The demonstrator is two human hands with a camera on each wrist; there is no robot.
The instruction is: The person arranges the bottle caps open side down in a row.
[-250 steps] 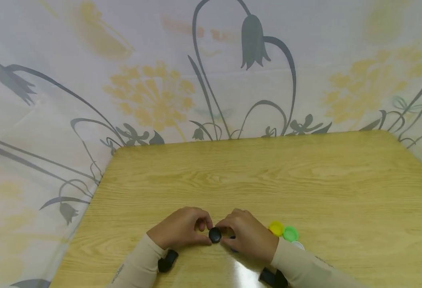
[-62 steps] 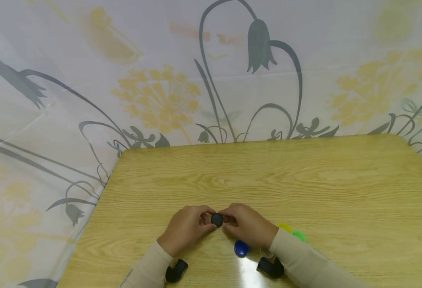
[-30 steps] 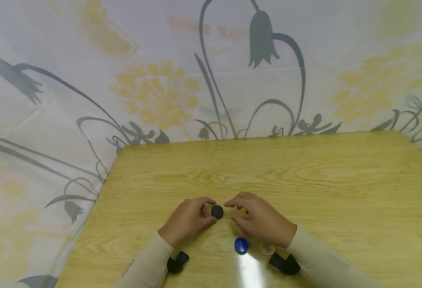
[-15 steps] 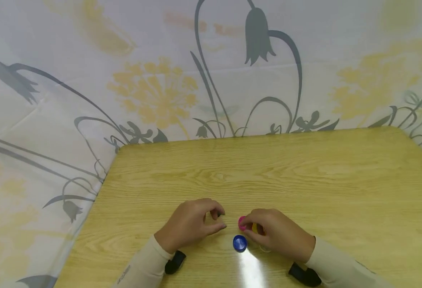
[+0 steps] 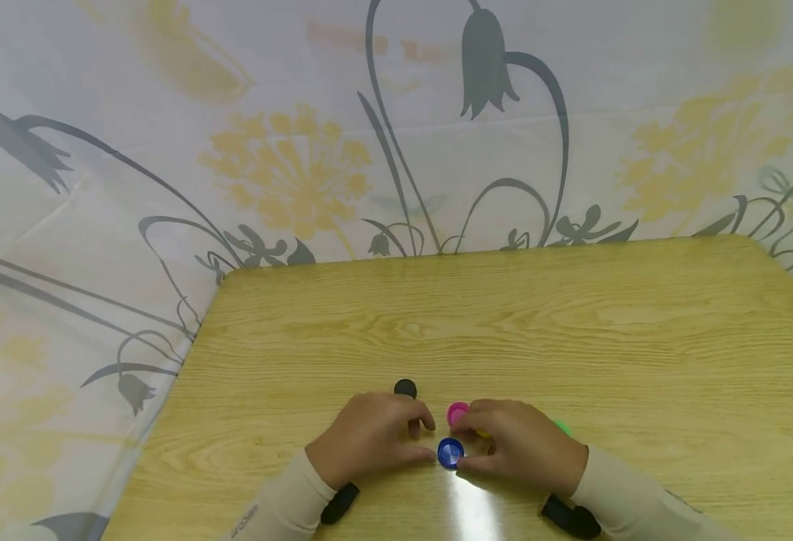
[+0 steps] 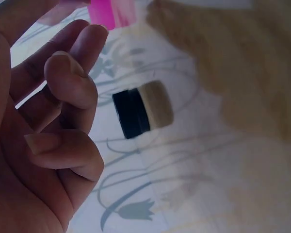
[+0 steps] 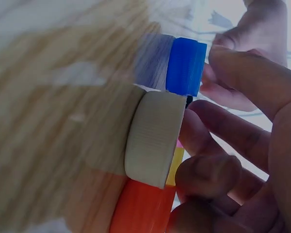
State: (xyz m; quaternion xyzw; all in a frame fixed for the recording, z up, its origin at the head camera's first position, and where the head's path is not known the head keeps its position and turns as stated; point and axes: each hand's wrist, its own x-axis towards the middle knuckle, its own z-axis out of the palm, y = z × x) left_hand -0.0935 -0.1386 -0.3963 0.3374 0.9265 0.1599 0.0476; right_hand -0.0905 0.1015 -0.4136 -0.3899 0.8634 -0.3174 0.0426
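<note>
Blue plastic cap (image 5: 450, 453) sits on the wood-grain table (image 5: 437, 315), between the two hands, its hollow seemingly upward. The left hand (image 5: 372, 436) is relaxed and holds nothing, thumb and forefinger parted just left of it. The right hand (image 5: 525, 443) also grasps nothing: its loosely bent fingers lie by the pink cap (image 5: 458, 414), thumb beside the blue one; whether they touch, I cannot tell. Such spacing probably leaves each rim within fingertip reach. Farther left stands the black cap (image 5: 405, 388), likely apart for elbow room. Under the right hand crowd the cream cap (image 7: 153, 138), orange-red cap (image 7: 143, 208) and yellow cap (image 7: 176, 167); the green cap (image 5: 562, 427) peeks out beyond. No brand shows on the caps; dark lettering on the left sleeve (image 5: 271, 507) is unreadable.
</note>
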